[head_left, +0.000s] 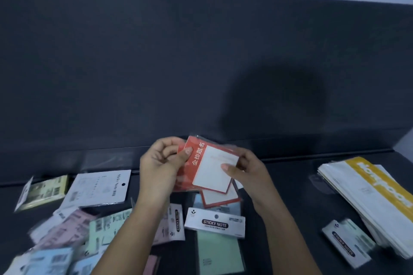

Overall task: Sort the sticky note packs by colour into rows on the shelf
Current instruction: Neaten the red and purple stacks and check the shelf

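Note:
Both hands hold a small stack of red sticky note packs (211, 168) in clear wrap above the dark shelf surface (288, 187). My left hand (161, 163) pinches the stack's upper left corner, thumb on the red band with white characters. My right hand (248, 171) grips the right edge, thumb on the white panel. A second red pack (220, 196) sticks out below the top one. Under the hands lie a green pack with a "STICKY NOTE" header (215, 224), a pink pack (169, 222), and pink, green and blue packs (73, 234) piled at lower left.
A yellow pack (44, 191) and a white-backed pack (100, 187) lie at the left. A stack of white and yellow packets (375, 194) sits at the right, with one pack (348, 242) in front of it. A dark back panel (201, 62) rises behind the shelf.

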The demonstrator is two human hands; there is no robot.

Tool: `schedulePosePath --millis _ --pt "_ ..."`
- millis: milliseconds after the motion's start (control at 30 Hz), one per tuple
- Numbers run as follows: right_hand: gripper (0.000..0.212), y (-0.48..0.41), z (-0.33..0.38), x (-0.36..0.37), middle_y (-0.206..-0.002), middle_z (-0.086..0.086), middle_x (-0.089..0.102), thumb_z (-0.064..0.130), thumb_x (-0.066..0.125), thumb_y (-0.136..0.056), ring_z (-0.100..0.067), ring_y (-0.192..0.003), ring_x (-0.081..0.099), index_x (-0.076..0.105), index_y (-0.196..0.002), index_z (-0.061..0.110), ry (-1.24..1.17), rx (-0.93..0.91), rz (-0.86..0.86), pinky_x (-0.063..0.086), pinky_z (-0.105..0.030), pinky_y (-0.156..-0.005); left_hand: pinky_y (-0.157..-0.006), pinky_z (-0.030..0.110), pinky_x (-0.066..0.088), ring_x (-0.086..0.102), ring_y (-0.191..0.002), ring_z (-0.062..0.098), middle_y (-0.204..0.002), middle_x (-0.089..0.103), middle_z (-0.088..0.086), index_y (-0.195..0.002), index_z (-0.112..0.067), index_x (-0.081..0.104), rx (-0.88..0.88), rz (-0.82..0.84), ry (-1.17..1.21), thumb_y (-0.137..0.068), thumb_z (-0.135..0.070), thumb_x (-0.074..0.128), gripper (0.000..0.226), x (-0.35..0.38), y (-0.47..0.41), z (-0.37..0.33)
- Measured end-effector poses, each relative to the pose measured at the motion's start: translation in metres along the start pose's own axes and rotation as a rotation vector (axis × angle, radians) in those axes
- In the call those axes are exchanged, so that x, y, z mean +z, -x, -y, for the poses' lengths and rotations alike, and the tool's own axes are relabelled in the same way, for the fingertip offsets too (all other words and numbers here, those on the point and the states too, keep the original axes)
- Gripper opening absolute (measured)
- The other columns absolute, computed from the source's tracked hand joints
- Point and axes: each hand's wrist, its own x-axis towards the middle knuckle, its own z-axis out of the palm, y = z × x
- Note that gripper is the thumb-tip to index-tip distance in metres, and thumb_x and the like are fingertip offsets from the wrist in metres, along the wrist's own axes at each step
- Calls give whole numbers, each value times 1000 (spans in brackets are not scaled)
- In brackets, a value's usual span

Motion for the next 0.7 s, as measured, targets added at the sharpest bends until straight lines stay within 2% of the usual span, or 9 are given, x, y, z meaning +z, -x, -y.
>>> schedulePosePath --millis 100,200,267,367,433,533,567,633,700 --pt "28 15 16 9 -93 0 72 3 69 -78 -12 -77 71 60 -102 14 -69 -27 37 54 -24 -57 -50 22 53 67 -58 12 -71 73 5 -87 -14 65 40 20 65 -77 -7 66 12 -8 8 -20" --pt "23 26 24 27 -87 1 74 10 68 -79 -13 -71 71 60 -100 15 -101 5 60 56 -25 -54 -54 23 54 66 -60 12 -74 73 5 -92 -15 66 7 41 96 -72 -16 66 20 -28 18 -30" --pt "24 31 25 48 -86 -1 74 12 68 -78 -14 -73 71 61 -101 14 -156 24 100 57 -28 -61 -57 22 55 67 -65 13 -79 73 6 -95 -12 66 -42 29 166 -69 -17 66 27 -48 27 -32" --pt "39 38 19 92 -98 -6 73 19 67 -69 -20 -88 70 62 -107 10 -323 69 224 54 -34 -77 -61 21 55 70 -73 14 -88 74 8 -97 -9 65 -61 -19 255 -71 -13 64 26 -80 47 -33" --pt "39 46 13 129 -97 -9 73 18 66 -71 -21 -85 69 62 -108 6 -391 131 295 53 -35 -74 -63 24 55 69 -75 16 -93 73 9 -100 -9 63 -41 -80 187 -75 -12 61 25 -104 63 -34" --pt "25 68 1 189 -87 -9 73 9 64 -78 -17 -70 68 61 -103 4 -389 191 385 52 -29 -55 -64 32 52 67 -72 20 -91 73 10 -103 -4 62 -29 -231 95 -84 -11 58 21 -152 86 -42" --pt "24 76 -3 208 -89 -10 73 8 65 -79 -18 -72 69 61 -103 4 -353 193 422 52 -28 -55 -61 30 54 68 -71 20 -89 74 11 -99 -3 63 -26 -298 82 -86 -8 56 16 -172 94 -47" --pt "25 96 -10 245 -94 -11 73 11 68 -79 -24 -83 70 62 -102 5 -263 186 488 55 -34 -66 -58 27 55 69 -68 20 -84 74 11 -91 -4 65 -24 -402 67 -87 -3 56 10 -214 112 -59" --pt "25 115 -15 282 -94 -10 73 14 70 -79 -26 -86 69 63 -102 7 -191 175 544 53 -35 -70 -59 31 56 69 -67 20 -82 74 12 -89 -4 66 -22 -474 21 -85 -2 59 8 -255 130 -70"
